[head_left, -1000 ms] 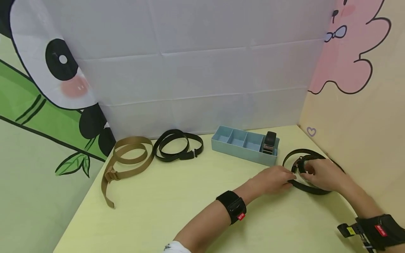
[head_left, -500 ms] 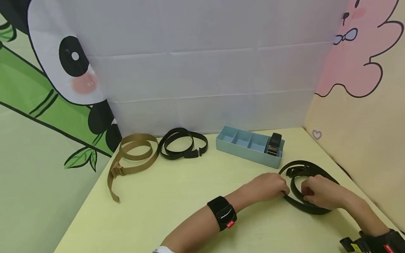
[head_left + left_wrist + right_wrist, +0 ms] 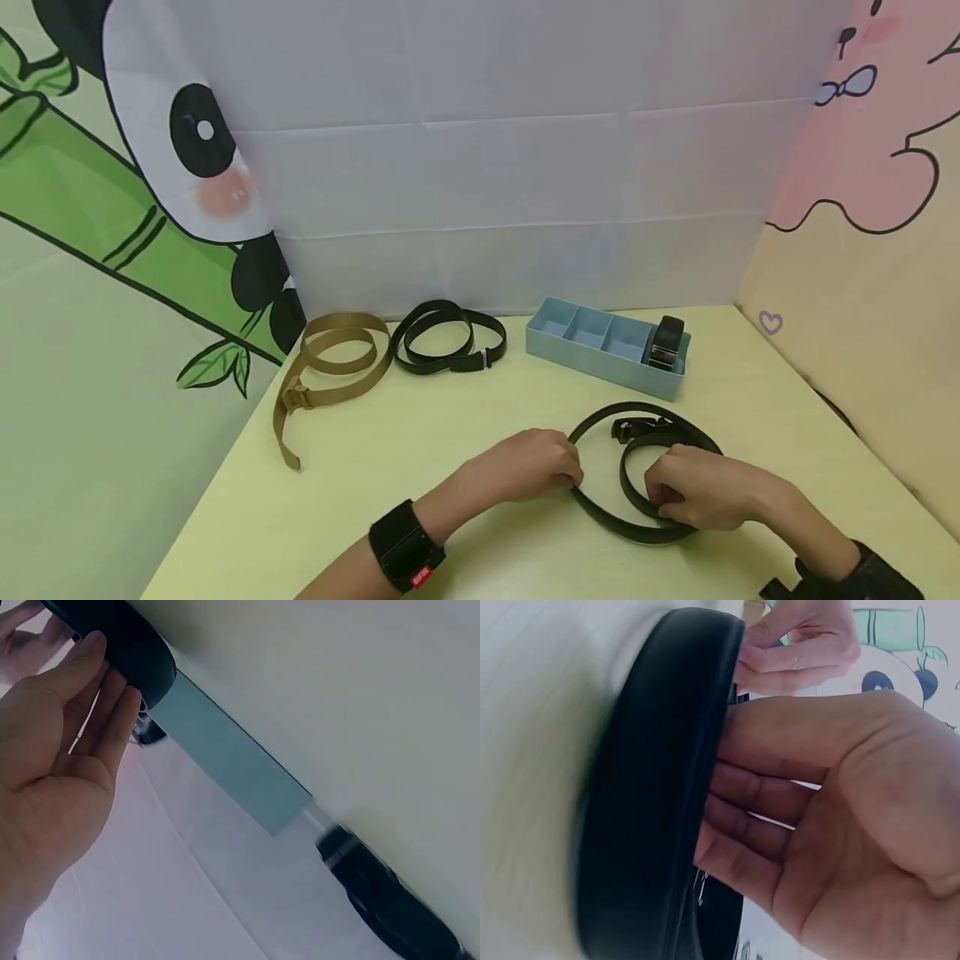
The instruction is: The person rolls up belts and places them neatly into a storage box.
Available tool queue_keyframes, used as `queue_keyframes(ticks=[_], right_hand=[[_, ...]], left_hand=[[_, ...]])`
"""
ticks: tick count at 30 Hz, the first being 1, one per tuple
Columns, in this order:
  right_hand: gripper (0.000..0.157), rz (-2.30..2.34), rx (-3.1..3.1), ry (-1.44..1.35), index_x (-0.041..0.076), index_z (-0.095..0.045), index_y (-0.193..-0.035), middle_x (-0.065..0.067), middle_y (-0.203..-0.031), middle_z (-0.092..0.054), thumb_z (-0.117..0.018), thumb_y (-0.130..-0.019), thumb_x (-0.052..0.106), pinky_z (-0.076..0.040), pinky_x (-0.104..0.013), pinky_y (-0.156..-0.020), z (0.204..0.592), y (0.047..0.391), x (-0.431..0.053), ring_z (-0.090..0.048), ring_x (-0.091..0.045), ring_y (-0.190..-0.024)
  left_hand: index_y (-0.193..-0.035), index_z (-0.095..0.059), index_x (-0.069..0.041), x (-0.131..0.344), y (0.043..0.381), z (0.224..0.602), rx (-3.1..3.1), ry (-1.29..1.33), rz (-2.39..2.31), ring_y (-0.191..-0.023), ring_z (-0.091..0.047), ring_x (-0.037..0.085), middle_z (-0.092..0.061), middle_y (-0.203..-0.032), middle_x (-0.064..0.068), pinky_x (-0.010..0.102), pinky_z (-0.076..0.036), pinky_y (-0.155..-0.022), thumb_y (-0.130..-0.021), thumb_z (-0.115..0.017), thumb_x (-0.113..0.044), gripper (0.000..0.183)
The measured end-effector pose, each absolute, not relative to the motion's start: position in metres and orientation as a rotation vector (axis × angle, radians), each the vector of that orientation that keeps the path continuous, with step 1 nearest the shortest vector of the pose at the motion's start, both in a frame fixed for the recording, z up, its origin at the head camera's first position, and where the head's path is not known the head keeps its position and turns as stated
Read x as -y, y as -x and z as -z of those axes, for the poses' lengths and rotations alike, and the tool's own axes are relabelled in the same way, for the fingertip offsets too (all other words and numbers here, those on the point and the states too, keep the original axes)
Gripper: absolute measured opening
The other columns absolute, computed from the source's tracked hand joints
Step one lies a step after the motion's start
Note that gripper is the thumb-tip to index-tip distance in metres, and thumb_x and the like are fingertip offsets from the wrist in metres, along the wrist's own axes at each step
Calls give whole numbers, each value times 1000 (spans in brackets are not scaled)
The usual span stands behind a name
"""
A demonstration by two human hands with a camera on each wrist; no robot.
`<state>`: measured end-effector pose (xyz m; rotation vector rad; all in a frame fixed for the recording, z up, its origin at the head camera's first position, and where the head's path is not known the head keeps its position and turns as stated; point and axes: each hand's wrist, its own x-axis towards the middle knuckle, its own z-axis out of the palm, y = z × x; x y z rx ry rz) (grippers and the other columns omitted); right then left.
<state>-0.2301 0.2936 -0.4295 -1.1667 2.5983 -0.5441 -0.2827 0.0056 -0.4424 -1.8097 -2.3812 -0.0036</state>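
Head view: on the table point(image 3: 225, 542), the left hand point(image 3: 532, 465) grips the outer loop of a black belt point(image 3: 622, 525); the right hand point(image 3: 708, 490) pinches its near side. The buckle point(image 3: 624, 430) sits inside. An even, light hold should keep the loops from springing apart.

Left wrist view: the palm side shows, hidden from above.

Right wrist view: the belt's broad face masks the fingertips.

Right grip point(image 3: 708, 487) hides part of black belt point(image 3: 630, 527).

Left hand point(image 3: 52, 772) gripping black belt point(image 3: 127, 645), blue box point(image 3: 232, 757), second belt point(image 3: 390, 900)
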Motion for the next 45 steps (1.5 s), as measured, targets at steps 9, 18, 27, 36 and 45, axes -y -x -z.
queue_keyframes(ticks=[9, 18, 27, 36, 45], right_hand=[[26, 549, -2639, 1372, 24, -67, -74, 20, -67, -54, -77, -84, 2, -44, -17, -57, 429, 234, -277, -46, 5, -61], [25, 533, -2635, 1493, 19, -67, -72, 17, -67, -52, -76, -87, 1, -42, -17, -60, 422, 237, -246, -41, 3, -63], [22, 388, -2636, 1696, 19, -69, -77, 14, -72, -57, -71, -92, 2, -41, -16, -60, 429, 242, -176, -44, 0, -66], [25, 299, -2667, 1677, 17, -66, -71, 13, -68, -48, -70, -90, 1, -31, -16, -55, 429, 249, -156, -37, -3, -62], [9, 506, -2786, 1643, 17, -76, -92, 10, -86, -65, -71, -95, 10, -51, -22, -68, 429, 250, -167, -57, -2, -76]], left_hand=[[-91, -84, -22, 76, 279, 438, 2523, 1662, 78, -95, -62, 4, -74, -95, -12, 19, -53, -83, -88, -81, -13, 10], [-85, -80, -18, 132, 296, 436, 2556, 1492, 91, -95, -64, 9, -73, -95, -6, 26, -56, -79, -85, -79, 0, 17], [-87, -80, -14, 154, 322, 446, 2502, 1338, 61, -95, -66, 13, -74, -96, -3, 29, -58, -78, -85, -78, 4, 19], [-93, -81, -8, 125, 305, 439, 2505, 1330, 460, -85, -71, 12, -78, -91, -1, 33, -58, -76, -89, -74, -5, 10], [-79, -81, -11, 74, 292, 444, 2663, 1019, 403, -60, -62, 6, -74, -71, -3, 24, -53, -56, -86, -77, -12, 8]])
